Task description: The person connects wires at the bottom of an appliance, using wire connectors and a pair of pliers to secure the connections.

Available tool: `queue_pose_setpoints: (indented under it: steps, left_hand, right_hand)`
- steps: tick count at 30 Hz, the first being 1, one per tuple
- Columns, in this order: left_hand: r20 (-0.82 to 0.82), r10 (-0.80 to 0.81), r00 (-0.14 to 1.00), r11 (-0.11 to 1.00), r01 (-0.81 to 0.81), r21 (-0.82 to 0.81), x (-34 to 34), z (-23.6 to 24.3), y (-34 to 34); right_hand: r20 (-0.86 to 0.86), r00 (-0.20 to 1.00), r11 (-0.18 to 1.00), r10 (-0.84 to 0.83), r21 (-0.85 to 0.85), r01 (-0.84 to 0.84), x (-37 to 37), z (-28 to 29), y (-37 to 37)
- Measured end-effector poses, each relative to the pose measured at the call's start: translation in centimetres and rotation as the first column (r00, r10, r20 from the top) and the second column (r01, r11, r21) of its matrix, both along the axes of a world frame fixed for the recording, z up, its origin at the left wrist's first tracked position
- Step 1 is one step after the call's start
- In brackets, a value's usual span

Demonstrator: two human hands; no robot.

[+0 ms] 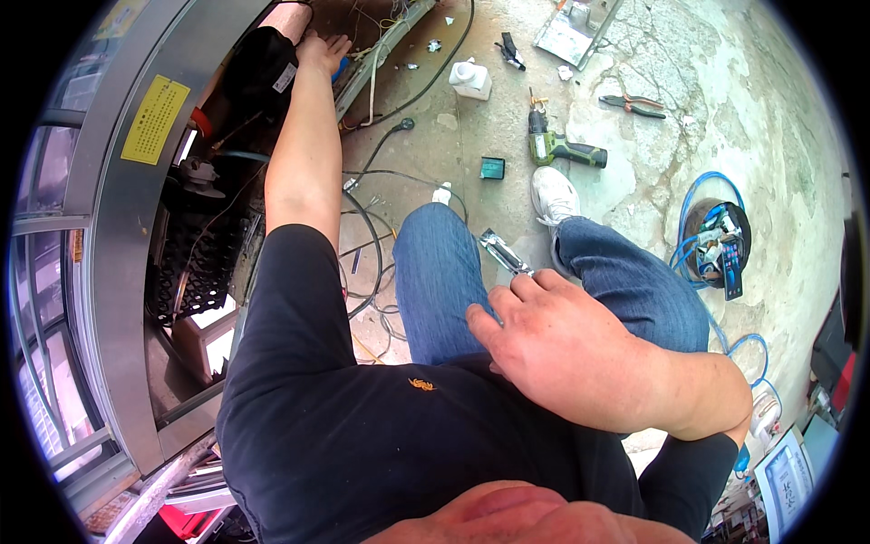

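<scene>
Cabinet of grey metal [136, 227] stands along your left, front uncovered, its inside exposed, including a dark perforated plate [195, 281]; judged from this, opening up is done and closing up is not. Your right hand [557, 340] is outside the cabinet, over your lap, fingers curled, apparently pinching the near end of a silver metal piece; the contact is partly covered by the hand itself. Your left hand [323, 53] is inside the far end of the cabinet, fingers spread, beside a small blue part [341, 69]; no grip seen, and cannot tell whether the palm presses on anything. Round dark container [747, 227], filled with mixed small items, sits farthest right of the cabinet. Green cordless drill [548, 145], bit fitted, lies nearer the cabinet than that container, out of your hands; any drilling looks paused or finished, cannot tell which. White bottle [471, 82] stands closer to the cabinet than the drill; pliers [627, 102] lie farther from it than the drill, also unused at this moment. Silver metal piece [505, 251], out to the right of the cabinet between your knees, is not fitted to anything visible. Black plug [407, 124], just beside the cabinet's right side, lies unconnected on the floor. Estimate: mid-work; wiring inside too cluttered to count finished joints.
</scene>
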State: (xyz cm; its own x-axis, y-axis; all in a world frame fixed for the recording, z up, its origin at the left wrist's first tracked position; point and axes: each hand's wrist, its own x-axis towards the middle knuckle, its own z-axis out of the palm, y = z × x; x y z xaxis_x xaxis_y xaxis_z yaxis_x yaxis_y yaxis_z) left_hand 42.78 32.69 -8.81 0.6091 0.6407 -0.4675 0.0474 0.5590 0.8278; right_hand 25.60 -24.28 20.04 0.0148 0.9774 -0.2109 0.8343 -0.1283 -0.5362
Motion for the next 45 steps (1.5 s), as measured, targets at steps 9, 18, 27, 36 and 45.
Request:
queue_pose_setpoints:
  steps: [9,18,27,36,45]
  left_hand:
    - [0.004,0.019,1.000,0.999,-0.019,-0.032,0.2,0.0,-0.3]
    - [-0.033,0.019,0.999,1.000,-0.019,0.002,-0.2,0.9,0.0]
    - [-0.008,0.021,1.000,0.919,-0.016,0.393,-2.8,4.8,-4.9]
    - [-0.046,-0.357,0.933,0.846,0.344,0.407,-16.8,4.8,-24.1]
    - [-0.105,-0.535,0.839,0.837,0.543,0.073,-28.9,-0.6,-37.4]
  right_hand:
    - [0.006,1.000,1.000,0.010,-0.005,-0.010,0.1,0.0,0.1]
    - [0.000,1.000,1.000,0.015,-0.001,-0.015,0.0,0.1,0.3]
    - [0.011,1.000,0.999,0.019,0.035,-0.020,-0.2,-0.4,1.1]
    - [0.097,0.995,0.999,0.030,0.035,-0.033,0.7,-1.6,3.6]
    - [0.009,0.900,0.887,-0.436,0.175,0.428,3.3,-1.8,8.6]
